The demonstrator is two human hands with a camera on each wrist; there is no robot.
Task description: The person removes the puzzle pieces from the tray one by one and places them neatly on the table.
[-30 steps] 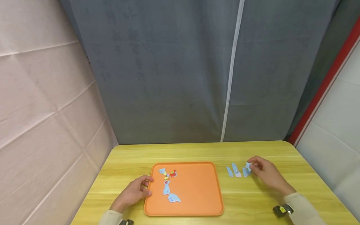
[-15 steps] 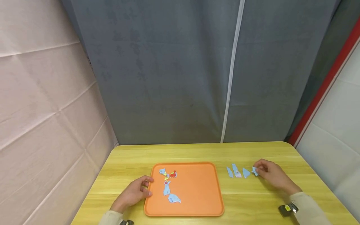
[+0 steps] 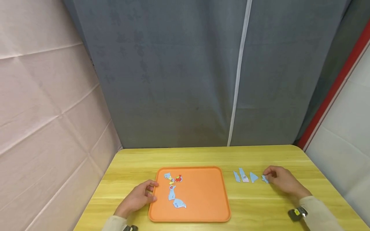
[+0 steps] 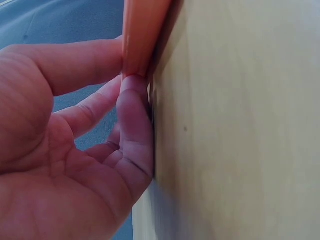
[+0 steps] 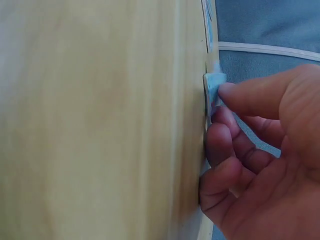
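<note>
I see the right hand (image 3: 284,182) at the small, flat, light-blue jagged piece (image 3: 265,179) on the yellow wood-grain table (image 3: 251,205). The piece lies just left of the fingertips, seemingly pinched; fingers partly hide its long axis. The left hand (image 3: 137,197), farther off, rests loose fingers against the orange rectangular tray (image 3: 205,199), which holds flat blue, red and yellow pieces (image 3: 179,203).

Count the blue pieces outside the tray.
4 visible, right of the tray: a sliver, a longer piece, a triangle, one piece pinched by the right hand; more may hide beneath it.
</note>
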